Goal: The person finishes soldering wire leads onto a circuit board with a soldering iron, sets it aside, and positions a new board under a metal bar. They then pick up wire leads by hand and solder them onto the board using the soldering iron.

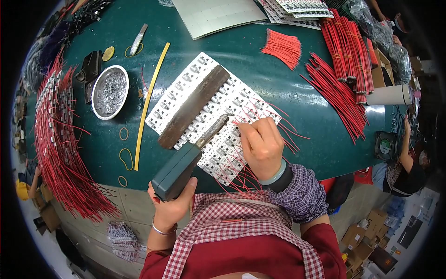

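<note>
My left hand (171, 209) is wrapped round the handle of a dark green soldering gun (175, 171). The gun's tip reaches over a white circuit board panel (158, 116) covered in small components. Beside that tip, my right hand (264, 148) pinches the end of a thin red wire (235, 122) against the panel. Several red wires (244, 179) trail off the panel's right and near edges. Across the panel lies a flat dark brown bar (193, 107). The panel sits tilted on a green table (306, 125).
Left of the panel are a yellow strip (151, 107), rubber bands (126, 159) and a white bowl (94, 97). Wired boards (55, 125) heap at the left edge. Red wire bundles (344, 46), a loose wire pile (337, 95) and a white cup (389, 95) lie right.
</note>
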The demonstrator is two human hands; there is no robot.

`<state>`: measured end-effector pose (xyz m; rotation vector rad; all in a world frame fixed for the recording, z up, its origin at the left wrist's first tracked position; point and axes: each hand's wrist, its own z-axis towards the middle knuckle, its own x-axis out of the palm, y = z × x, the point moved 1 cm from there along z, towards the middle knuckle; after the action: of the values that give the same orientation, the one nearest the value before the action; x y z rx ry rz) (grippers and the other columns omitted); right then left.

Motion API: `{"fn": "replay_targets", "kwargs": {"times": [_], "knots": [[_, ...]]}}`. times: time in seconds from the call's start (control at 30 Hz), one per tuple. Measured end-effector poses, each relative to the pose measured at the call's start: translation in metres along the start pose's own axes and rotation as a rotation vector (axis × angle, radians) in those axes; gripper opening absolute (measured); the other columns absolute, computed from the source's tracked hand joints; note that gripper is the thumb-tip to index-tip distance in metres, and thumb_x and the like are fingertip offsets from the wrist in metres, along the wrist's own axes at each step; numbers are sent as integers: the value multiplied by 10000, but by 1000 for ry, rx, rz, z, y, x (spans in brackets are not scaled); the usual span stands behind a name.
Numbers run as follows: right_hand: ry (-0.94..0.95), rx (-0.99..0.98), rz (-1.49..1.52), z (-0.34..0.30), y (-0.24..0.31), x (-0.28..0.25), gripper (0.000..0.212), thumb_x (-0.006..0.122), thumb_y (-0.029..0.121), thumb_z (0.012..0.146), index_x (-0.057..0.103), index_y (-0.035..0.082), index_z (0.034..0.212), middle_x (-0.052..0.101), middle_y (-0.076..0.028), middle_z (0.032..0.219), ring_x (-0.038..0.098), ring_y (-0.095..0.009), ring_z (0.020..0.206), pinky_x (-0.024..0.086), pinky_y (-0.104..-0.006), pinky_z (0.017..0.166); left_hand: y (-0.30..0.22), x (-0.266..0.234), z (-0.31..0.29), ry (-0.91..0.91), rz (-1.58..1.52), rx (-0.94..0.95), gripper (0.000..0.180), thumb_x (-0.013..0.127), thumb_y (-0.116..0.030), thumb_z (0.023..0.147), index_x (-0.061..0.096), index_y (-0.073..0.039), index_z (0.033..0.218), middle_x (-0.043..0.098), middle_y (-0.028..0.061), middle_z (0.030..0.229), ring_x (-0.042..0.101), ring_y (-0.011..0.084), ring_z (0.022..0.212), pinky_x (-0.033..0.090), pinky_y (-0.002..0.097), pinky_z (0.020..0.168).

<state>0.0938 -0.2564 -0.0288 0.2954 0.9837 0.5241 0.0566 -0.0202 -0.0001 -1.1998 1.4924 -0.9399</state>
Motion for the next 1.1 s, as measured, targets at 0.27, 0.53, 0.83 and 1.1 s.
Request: {"fn": "replay_targets", "kwargs": {"times": [0.27, 0.53, 0.83, 1.1], "knots": [[57, -43, 51, 1, -2, -6, 241, 728, -104, 709, 687, 10, 918, 531, -90, 749, 539, -271, 694, 434, -387, 594, 5, -3, -6, -25, -35, -43, 243, 803, -21, 770, 731, 33, 996, 747, 70, 874, 671, 106, 739, 531, 260, 667], [104, -43, 18, 1, -2, -6, 229, 702, -102, 723, 692, 10, 922, 518, -92, 752, 538, -273, 711, 437, -395, 607, 8, -1, -11, -28, -49, -44, 231, 805, -6, 770, 726, 35, 983, 741, 76, 902, 664, 98, 756, 526, 255, 678], [115, -46, 24, 1, -4, -5, 230, 697, -93, 721, 692, 8, 928, 502, -94, 753, 538, -273, 707, 440, -398, 603, 0, 0, -5, 23, 76, 104, 226, 789, 0, 775, 699, 54, 975, 724, 61, 871, 651, 95, 729, 518, 248, 656], [144, -60, -8, 2, -5, -6, 224, 698, -77, 731, 700, 21, 933, 505, -85, 752, 546, -260, 707, 446, -388, 596, 17, -5, -12, -2, 219, 175, 202, 808, -39, 764, 726, 15, 940, 725, 81, 836, 664, 142, 674, 518, 276, 632]]}}
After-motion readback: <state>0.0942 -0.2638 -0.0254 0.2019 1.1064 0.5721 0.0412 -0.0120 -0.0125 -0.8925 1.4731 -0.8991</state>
